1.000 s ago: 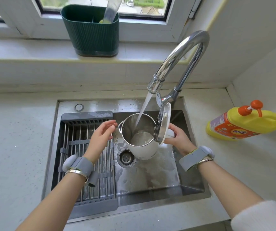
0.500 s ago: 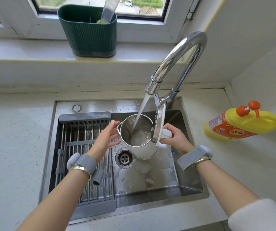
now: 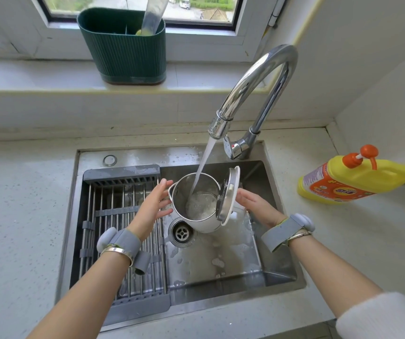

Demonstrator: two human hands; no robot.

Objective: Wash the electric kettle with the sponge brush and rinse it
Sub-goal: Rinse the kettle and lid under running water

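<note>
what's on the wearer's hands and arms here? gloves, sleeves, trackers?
No gloves: both hands bare. Left hand has a grey wrist strap carrying a rounded pale-grey pod, plus a silver bangle below it. Right hand wears a matching grey strap with pod and a thin metallic bracelet. A white fuzzy sleeve is pushed up the right forearm.

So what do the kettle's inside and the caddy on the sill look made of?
Kettle: the inside looks like brushed stainless steel, grey with a dull sheen; the outer shell is white and smooth, probably plastic. Caddy: looks like dark green moulded plastic, matte, with fine vertical ribs.
</note>
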